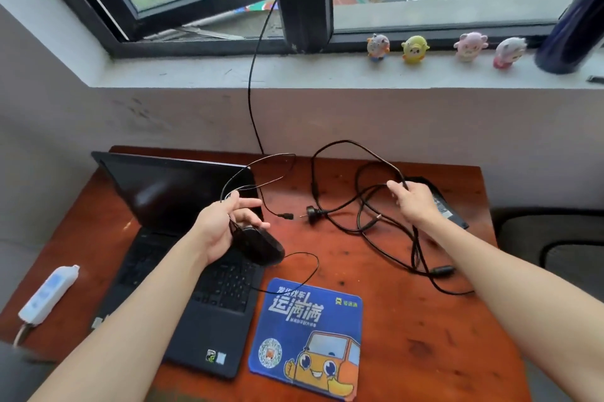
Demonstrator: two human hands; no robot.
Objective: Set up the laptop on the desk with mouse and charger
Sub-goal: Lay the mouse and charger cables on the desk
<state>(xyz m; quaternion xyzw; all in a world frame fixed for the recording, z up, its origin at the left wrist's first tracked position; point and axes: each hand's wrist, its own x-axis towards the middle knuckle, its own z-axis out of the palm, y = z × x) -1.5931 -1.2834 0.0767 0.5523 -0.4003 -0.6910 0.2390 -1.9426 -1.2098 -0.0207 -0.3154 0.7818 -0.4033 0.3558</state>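
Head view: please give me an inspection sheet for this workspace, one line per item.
Surface: scuffed reddish-brown wooden desk, set under a window.
Job's things: open black laptop, screen dark; black wired mouse held above the keyboard; blue car-print mouse pad flat beside the laptop; black charger brick at back right.
Clutter: white oblong plastic device at the left edge.
Grippers: left hand holds the mouse and loops of the mouse cord; right hand grips the black charger cable.
Cables: charger cable tangled across the desk, wall plug unplugged; thin black wire hangs from the window.
Surroundings: four small toy figurines and a dark blue bottle on the windowsill.
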